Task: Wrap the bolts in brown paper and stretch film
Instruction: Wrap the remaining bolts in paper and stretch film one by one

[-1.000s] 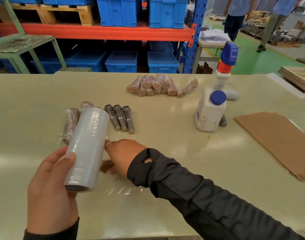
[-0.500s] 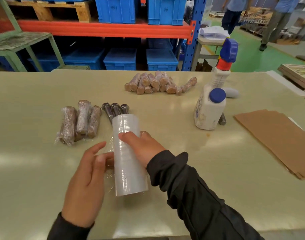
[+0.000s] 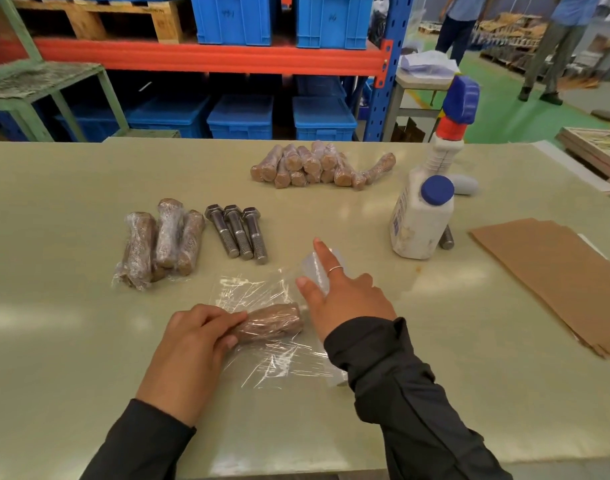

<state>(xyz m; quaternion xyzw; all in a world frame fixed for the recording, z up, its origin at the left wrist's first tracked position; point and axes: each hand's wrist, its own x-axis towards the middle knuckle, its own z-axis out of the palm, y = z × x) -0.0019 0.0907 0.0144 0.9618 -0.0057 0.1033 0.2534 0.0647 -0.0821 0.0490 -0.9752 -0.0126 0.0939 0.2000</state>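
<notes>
**Paper-wrapped bolt on a sheet of film, one hand on it, the other on the roll**

Head view. The worktop (image 3: 71,341) is a smooth, pale green sheet with a dull sheen. Near its front edge lies a stretch of clear stretch film (image 3: 262,292), thin, wrinkled and glinting in streaks. On it rests a paper-wrapped bolt (image 3: 270,322), a stubby brown cylinder, matt, with film already drawn over it.

The left hand (image 3: 189,344) lies knuckles up; its grip is closed on the left end of that wrapped bolt, fingers curled over it. The right hand (image 3: 345,303) rests on the film roll (image 3: 319,271), a milky translucent cylinder mostly hidden under the palm and sleeve; the index finger and thumb are stretched out straight, so this grip is open, pressing rather than clasping. A thin ring sits on one finger. Both sleeves are dark, soft fabric.

Toward the left side lies a bundle of three wrapped bolts (image 3: 161,244), brown paper under crinkled film. Just beside it on the right are three bare bolts (image 3: 239,233), grey steel with hex heads and threaded shanks, side by side. Nearer the far edge is a heap of wrapped bolts (image 3: 317,166), tan and rounded. Toward the right side stands a white plastic spray bottle (image 3: 423,216) with blue caps, and a stack of flat brown paper sheets (image 3: 552,275) reaches the right edge.
</notes>
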